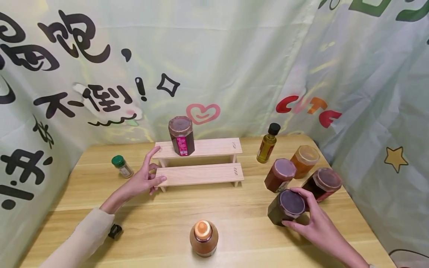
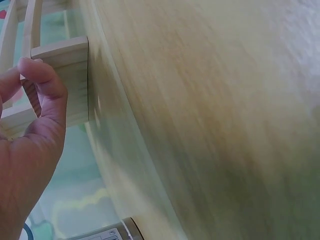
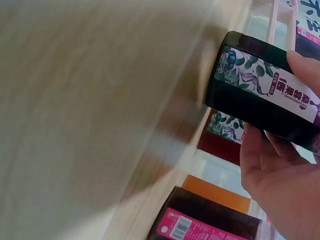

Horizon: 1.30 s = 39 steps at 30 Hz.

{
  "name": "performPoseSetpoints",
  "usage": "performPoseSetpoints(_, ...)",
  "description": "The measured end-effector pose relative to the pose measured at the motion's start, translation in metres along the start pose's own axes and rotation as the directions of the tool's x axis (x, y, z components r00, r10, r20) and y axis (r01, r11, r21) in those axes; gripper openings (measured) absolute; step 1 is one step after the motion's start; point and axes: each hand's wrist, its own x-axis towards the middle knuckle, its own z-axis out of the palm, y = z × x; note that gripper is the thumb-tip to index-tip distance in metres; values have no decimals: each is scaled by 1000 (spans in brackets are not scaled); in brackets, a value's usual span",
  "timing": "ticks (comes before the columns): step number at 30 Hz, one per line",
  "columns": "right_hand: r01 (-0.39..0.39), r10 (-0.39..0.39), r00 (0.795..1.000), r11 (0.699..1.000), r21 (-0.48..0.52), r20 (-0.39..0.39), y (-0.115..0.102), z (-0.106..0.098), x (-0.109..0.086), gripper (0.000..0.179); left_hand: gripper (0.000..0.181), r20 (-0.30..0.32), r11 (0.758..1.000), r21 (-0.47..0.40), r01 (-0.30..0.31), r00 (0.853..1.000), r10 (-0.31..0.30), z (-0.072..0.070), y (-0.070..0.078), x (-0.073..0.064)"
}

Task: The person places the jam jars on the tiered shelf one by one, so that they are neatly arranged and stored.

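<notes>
My right hand (image 1: 316, 217) grips a dark eight-sided jam jar (image 1: 280, 213) between thumb and fingers at the table's right side. Its label (image 3: 267, 77), with leaves and a purple flower, faces the right wrist camera. At the left end of a two-step wooden display rack (image 1: 201, 174), my left hand (image 1: 142, 180) holds on, thumb on the lower board and index finger reaching to the upper one. Another dark jar (image 1: 182, 139) with a pink label stands on the upper board, left of its middle. The lower board bears no jar.
Behind the held jar stand a red-brown jar (image 1: 279, 175), an amber jar (image 1: 304, 160) and a dark jar (image 1: 323, 184), plus an oil bottle (image 1: 267, 145). A green-capped shaker (image 1: 122, 166) is at left. An orange-capped bottle (image 1: 204, 240) and a small black object (image 1: 115, 231) stand nearer.
</notes>
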Motion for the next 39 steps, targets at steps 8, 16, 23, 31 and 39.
performPoseSetpoints(8, -8, 9, 1000, 999, 33, -18, 1, 3, -1, 110, 109, 11, 1000, -11, 1, 1000, 0, 0, -1, 1)
performPoseSetpoints(16, -34, 35, 999, 994, 104, -4, -1, 4, -1, 111, 109, 9, 1000, -7, 0, 1000, 0, 1, -1, 2)
performPoseSetpoints(23, -70, 72, 997, 991, 114, -17, -9, 5, 3, 110, 109, 0, 1000, -2, 1, 1000, -1, 1, -1, 1)
performPoseSetpoints(31, -35, 40, 999, 989, 143, -36, -18, 5, 15, 110, 109, 6, 1000, -3, 1, 1000, -1, 0, -2, 1)
performPoseSetpoints(39, -24, 30, 999, 990, 142, -41, -27, 4, 30, 112, 109, 3, 1000, 2, 0, 1000, 0, 0, -1, 0)
